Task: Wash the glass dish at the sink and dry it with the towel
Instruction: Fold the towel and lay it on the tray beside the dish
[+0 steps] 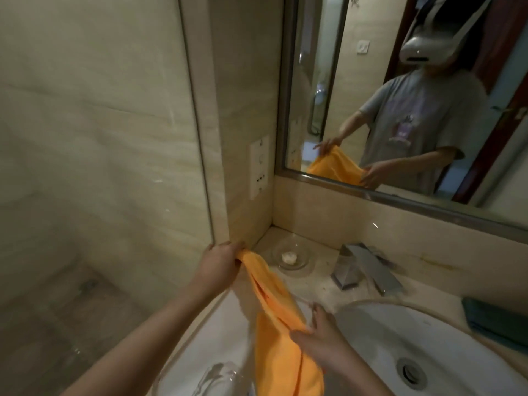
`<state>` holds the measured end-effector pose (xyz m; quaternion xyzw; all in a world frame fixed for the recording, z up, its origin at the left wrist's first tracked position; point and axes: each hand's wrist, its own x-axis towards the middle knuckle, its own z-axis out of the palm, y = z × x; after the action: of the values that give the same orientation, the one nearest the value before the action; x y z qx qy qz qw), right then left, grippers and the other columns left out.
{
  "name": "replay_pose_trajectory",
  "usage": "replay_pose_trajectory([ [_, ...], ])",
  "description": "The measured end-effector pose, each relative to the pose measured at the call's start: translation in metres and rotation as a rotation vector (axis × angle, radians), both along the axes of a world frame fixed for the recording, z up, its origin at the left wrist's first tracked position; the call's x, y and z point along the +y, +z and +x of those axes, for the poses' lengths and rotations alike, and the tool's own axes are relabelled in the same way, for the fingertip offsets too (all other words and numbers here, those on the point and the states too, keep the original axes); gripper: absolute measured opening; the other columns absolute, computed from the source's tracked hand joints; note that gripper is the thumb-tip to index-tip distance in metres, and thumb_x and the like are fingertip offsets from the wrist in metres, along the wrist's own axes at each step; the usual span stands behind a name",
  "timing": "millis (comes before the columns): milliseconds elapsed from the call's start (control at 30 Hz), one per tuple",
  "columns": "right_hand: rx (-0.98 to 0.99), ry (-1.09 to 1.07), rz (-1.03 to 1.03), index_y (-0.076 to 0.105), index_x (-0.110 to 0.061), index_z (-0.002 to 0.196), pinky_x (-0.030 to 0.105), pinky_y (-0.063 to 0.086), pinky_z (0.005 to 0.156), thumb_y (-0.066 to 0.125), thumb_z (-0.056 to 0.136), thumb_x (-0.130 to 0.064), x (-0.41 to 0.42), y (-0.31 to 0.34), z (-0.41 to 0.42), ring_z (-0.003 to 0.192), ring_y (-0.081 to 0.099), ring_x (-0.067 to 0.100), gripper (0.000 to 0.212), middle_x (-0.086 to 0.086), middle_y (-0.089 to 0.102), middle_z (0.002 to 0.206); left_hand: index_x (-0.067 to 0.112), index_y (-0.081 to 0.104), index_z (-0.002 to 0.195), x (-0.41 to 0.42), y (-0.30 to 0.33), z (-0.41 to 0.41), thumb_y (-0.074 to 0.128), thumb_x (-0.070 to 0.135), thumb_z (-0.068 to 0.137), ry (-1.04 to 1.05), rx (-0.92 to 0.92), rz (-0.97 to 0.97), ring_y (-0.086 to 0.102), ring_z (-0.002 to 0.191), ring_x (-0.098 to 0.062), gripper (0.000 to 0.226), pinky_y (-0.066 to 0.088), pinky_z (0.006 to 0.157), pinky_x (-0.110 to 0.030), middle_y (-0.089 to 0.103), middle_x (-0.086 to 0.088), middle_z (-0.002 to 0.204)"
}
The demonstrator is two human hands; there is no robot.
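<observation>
Left hand [221, 260] grips one end of the orange towel [274, 318] at 11 o'clock; right hand [317, 342] pinches it mid-length. Glass dish [220, 378] sits on the counter [311, 270] at 7 o'clock, left of the sink [445, 347].

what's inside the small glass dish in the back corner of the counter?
The small glass dish holds one small pale lump, possibly soap, near its middle. Nothing covers it; the orange towel passes to its left. What the lump is cannot be told.
</observation>
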<state>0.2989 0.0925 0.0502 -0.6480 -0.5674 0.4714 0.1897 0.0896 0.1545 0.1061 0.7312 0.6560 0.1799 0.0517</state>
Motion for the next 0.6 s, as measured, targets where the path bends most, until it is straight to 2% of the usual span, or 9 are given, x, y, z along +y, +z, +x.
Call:
replay_pose_trajectory([
  [33, -0.02, 0.001, 0.054, 0.017, -0.017, 0.146, 0.029, 0.033, 0.105, 0.066, 0.08, -0.033, 0.002, 0.012, -0.005, 0.134, 0.033, 0.022, 0.084, 0.008, 0.027, 0.144, 0.02, 0.061, 0.111, -0.002, 0.015, 0.003, 0.052, 0.017, 0.086, -0.02, -0.003, -0.008, 0.064, 0.1, -0.028, 0.027, 0.047, 0.086, -0.036, 0.069, -0.006, 0.105],
  [100, 0.024, 0.019, 0.15, 0.002, -0.028, 0.148, 0.034, 0.025, 0.112, 0.069, 0.076, -0.046, 0.007, 0.039, -0.02, 0.143, 0.017, 0.023, 0.1, 0.002, 0.009, 0.154, 0.019, 0.061, 0.111, -0.006, 0.048, 0.009, 0.049, 0.013, 0.085, -0.049, 0.005, -0.02, 0.064, 0.099, -0.029, 0.029, 0.052, 0.079, -0.038, 0.068, -0.008, 0.105],
  [167, 0.096, 0.071, 0.211, -0.001, -0.035, 0.148, 0.034, 0.028, 0.11, 0.069, 0.075, -0.049, 0.012, 0.069, -0.037, 0.142, 0.021, 0.019, 0.101, -0.006, 0.017, 0.153, 0.017, 0.063, 0.109, -0.008, 0.079, 0.016, 0.046, 0.007, 0.083, -0.085, 0.048, -0.025, 0.064, 0.096, -0.03, 0.033, 0.054, 0.076, -0.039, 0.068, -0.01, 0.103],
  [267, 0.248, 0.164, 0.375, 0.026, -0.042, 0.136, 0.032, 0.041, 0.102, 0.072, 0.077, -0.037, 0.025, 0.099, -0.063, 0.127, 0.046, 0.013, 0.075, -0.018, 0.046, 0.125, 0.017, 0.064, 0.109, -0.01, 0.119, 0.028, 0.045, 0.003, 0.08, -0.093, 0.134, -0.052, 0.064, 0.087, -0.027, 0.037, 0.049, 0.059, -0.031, 0.066, -0.009, 0.102],
  [333, 0.358, 0.112, 0.479, 0.046, -0.035, 0.119, 0.03, 0.05, 0.091, 0.072, 0.078, -0.021, 0.035, 0.108, -0.075, 0.109, 0.058, 0.011, 0.05, -0.013, 0.059, 0.108, 0.021, 0.062, 0.109, -0.012, 0.139, 0.031, 0.049, 0.006, 0.08, -0.099, 0.149, -0.059, 0.059, 0.078, -0.022, 0.036, 0.042, 0.05, -0.022, 0.064, -0.006, 0.103],
  [400, 0.458, 0.004, 0.457, 0.059, -0.029, 0.098, 0.033, 0.054, 0.084, 0.066, 0.083, -0.01, 0.04, 0.117, -0.08, 0.096, 0.063, 0.015, 0.025, -0.004, 0.067, 0.099, 0.027, 0.059, 0.117, -0.016, 0.156, 0.03, 0.058, 0.014, 0.081, -0.113, 0.117, -0.057, 0.06, 0.079, -0.018, 0.038, 0.05, 0.056, -0.024, 0.064, -0.005, 0.109],
  [467, 0.478, -0.062, 0.412, 0.062, -0.026, 0.084, 0.033, 0.054, 0.077, 0.057, 0.087, -0.01, 0.045, 0.126, -0.078, 0.084, 0.064, 0.016, 0.017, 0.001, 0.068, 0.088, 0.031, 0.05, 0.128, -0.021, 0.17, 0.022, 0.066, 0.026, 0.081, -0.137, -0.02, -0.115, 0.063, 0.092, -0.018, 0.05, 0.056, 0.077, -0.029, 0.062, -0.003, 0.118],
  [533, 0.504, -0.105, 0.352, 0.064, -0.018, 0.091, 0.039, 0.055, 0.079, 0.054, 0.088, -0.014, 0.05, 0.133, -0.073, 0.087, 0.065, 0.024, 0.011, 0.008, 0.068, 0.088, 0.035, 0.037, 0.137, -0.033, 0.177, 0.01, 0.07, 0.04, 0.076, -0.192, -0.268, -0.238, 0.059, 0.109, -0.018, 0.07, 0.051, 0.092, -0.032, 0.058, 0.002, 0.129],
  [600, 0.593, -0.157, 0.276, 0.065, -0.009, 0.1, 0.049, 0.055, 0.084, 0.058, 0.087, -0.016, 0.051, 0.14, -0.069, 0.092, 0.067, 0.033, 0.017, 0.017, 0.07, 0.095, 0.04, 0.026, 0.142, -0.046, 0.173, -0.003, 0.071, 0.052, 0.064, -0.222, -0.414, -0.295, 0.048, 0.126, -0.017, 0.091, 0.043, 0.103, -0.038, 0.047, 0.007, 0.14],
])
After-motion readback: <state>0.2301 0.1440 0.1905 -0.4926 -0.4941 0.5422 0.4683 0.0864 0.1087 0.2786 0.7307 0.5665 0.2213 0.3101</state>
